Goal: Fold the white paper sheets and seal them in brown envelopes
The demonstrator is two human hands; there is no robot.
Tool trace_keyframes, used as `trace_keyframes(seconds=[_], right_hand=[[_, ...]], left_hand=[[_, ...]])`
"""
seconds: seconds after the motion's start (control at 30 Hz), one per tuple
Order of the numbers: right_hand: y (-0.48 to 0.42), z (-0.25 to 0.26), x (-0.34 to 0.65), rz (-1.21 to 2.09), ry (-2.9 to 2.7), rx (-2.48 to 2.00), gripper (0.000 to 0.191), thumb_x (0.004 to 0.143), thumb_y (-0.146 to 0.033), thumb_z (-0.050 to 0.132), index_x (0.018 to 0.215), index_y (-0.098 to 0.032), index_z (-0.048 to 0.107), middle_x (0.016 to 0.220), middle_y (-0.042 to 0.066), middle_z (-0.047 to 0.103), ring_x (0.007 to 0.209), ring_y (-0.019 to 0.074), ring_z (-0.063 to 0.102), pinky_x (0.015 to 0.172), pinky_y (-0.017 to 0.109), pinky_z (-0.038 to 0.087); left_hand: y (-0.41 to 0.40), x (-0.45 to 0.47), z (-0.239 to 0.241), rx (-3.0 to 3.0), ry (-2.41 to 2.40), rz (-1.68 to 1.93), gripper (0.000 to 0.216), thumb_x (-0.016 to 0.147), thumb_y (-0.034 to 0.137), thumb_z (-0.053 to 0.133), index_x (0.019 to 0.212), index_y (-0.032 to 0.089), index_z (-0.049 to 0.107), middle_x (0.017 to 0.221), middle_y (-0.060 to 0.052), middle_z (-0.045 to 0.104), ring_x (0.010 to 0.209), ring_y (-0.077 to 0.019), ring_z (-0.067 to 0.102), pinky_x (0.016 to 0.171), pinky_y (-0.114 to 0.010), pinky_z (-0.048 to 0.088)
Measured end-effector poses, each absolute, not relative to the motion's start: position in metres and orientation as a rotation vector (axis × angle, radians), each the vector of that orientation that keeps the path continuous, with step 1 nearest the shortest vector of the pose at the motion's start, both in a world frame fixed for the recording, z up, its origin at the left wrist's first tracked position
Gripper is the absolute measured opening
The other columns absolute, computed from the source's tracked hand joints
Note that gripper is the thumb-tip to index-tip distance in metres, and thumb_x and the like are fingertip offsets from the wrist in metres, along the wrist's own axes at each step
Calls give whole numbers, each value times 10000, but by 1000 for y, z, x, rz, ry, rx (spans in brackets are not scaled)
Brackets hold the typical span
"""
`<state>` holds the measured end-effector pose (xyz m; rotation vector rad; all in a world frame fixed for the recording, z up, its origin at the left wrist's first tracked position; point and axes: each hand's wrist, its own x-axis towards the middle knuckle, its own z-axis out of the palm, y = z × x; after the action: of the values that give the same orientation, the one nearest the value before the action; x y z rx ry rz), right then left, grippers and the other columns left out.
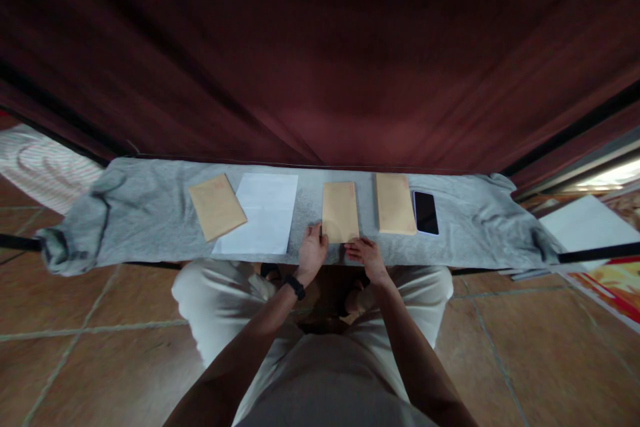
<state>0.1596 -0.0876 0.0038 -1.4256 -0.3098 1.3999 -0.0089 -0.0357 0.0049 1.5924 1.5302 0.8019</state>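
Note:
A brown paper envelope (341, 212) lies flat on the grey cloth in front of me, with small red print at its upper right. My left hand (313, 253) is closed at its lower left corner, thumb on the near edge and the other fingers along the side. At the lower right corner, my right hand (367, 257) has its fingers stretched out, the tips touching the near edge. To the right sits a thicker stack of brown envelopes (395, 204). On the left another brown envelope (217, 207) lies tilted, overlapping a white sheet of paper (267, 213).
A phone (426, 213) with a dark screen lies right of the stack. The grey cloth (475, 220) covers a narrow shelf, with a dark red panel (320, 80) rising behind it. Black frame bars (600, 253) run at the sides. My knees are under the near edge.

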Motion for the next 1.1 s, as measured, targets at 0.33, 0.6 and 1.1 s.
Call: trace_keyframes(seconds=[0.33, 0.6, 1.1], right_hand=[[-79, 3, 172, 1347, -631, -1765, 231, 849, -362, 675, 695, -190, 665, 559, 29, 691, 445, 151, 617, 467, 249, 524], [-76, 6, 178, 1103, -1015, -2052, 313, 892, -312, 597, 605, -209, 665, 470, 8, 619, 445, 144, 568, 519, 243, 471], [-100, 6, 158, 332, -1683, -2003, 331, 1052, -330, 421, 1072, -172, 711, 1079, 139, 738, 1039, 235, 669, 948, 352, 495]], left_hand=[[-77, -1, -9, 2707, 937, 291, 637, 1021, 398, 473, 1586, 147, 317, 1641, -130, 367, 1550, -260, 264, 1273, -468, 193], [-74, -5, -19, 2796, 913, 242, 707, 1012, 435, 485, 1607, 123, 265, 1663, -152, 303, 1567, -252, 210, 1287, -459, 142], [-78, 2, -26, 2763, 875, 239, 728, 979, 380, 515, 1579, 42, 278, 1646, -227, 297, 1562, -299, 207, 1281, -484, 181]])
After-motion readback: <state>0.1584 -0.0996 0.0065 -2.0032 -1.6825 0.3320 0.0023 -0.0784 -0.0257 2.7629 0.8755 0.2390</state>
